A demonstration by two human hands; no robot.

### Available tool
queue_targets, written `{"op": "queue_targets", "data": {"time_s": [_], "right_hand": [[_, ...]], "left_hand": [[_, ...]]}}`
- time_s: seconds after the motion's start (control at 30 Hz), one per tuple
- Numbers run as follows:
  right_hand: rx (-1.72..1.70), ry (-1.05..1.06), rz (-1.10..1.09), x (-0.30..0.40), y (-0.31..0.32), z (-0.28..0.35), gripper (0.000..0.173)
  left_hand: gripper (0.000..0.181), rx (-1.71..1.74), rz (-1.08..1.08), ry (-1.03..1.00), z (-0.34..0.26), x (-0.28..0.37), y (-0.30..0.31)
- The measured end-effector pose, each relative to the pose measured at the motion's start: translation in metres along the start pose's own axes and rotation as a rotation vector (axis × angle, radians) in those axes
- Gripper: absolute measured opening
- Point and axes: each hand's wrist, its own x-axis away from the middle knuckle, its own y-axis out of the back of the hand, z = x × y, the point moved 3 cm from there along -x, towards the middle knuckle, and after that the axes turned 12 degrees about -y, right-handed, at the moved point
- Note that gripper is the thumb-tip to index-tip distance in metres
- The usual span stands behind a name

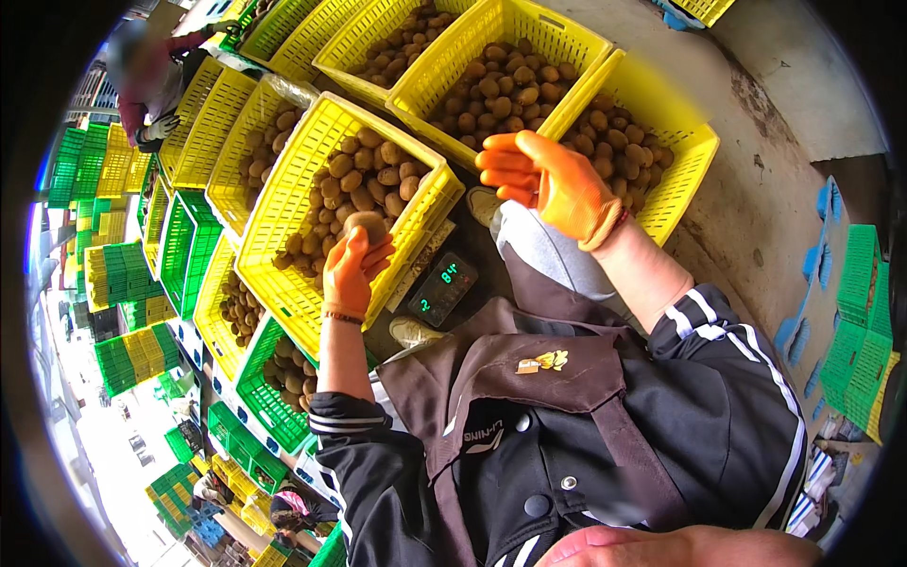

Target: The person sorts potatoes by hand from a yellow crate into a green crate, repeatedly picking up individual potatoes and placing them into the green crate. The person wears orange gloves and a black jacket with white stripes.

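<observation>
My left hand [352, 273], in an orange glove, holds a brown kiwifruit [365, 225] over the near yellow plastic crate [283, 227], which holds many loose kiwifruit [361, 177]. That crate rests on a scale whose lit digital display [443, 288] faces me. My right hand [545, 177], also in an orange glove, is raised with its fingers extended and nothing seen in it. Beneath it stand two more yellow crates of kiwifruit, one at the top middle [496, 88] and one at the right [680, 184].
Stacked yellow crates and green crates [186, 248] line the left side, some holding kiwifruit. A co-worker in gloves [145, 92] stands at the upper left; other people bend at the lower left. Blue pallets [808, 276] and green crates [857, 326] lie at the right.
</observation>
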Motion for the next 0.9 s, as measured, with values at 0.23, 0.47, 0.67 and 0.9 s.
{"op": "queue_targets", "data": {"time_s": [0.23,0.47,0.67,0.9], "right_hand": [[-0.251,-0.068,0.073,-0.068,-0.043,-0.02,0.04],[-0.344,-0.181,0.163,-0.151,-0.091,-0.036,0.042],[-0.163,-0.35,-0.048,-0.194,-0.082,-0.071,0.037],[-0.066,-0.415,-0.107,-0.212,-0.082,-0.076,0.041]], "left_hand": [[0.056,0.056,0.145,-0.224,-0.049,-0.079,-0.064],[0.057,-0.767,-0.16,0.096,0.011,-0.111,0.121],[0.073,-1.36,0.256,0.709,0.123,-0.115,0.176],[0.072,-1.123,0.169,0.785,0.194,-0.128,0.181]]}}
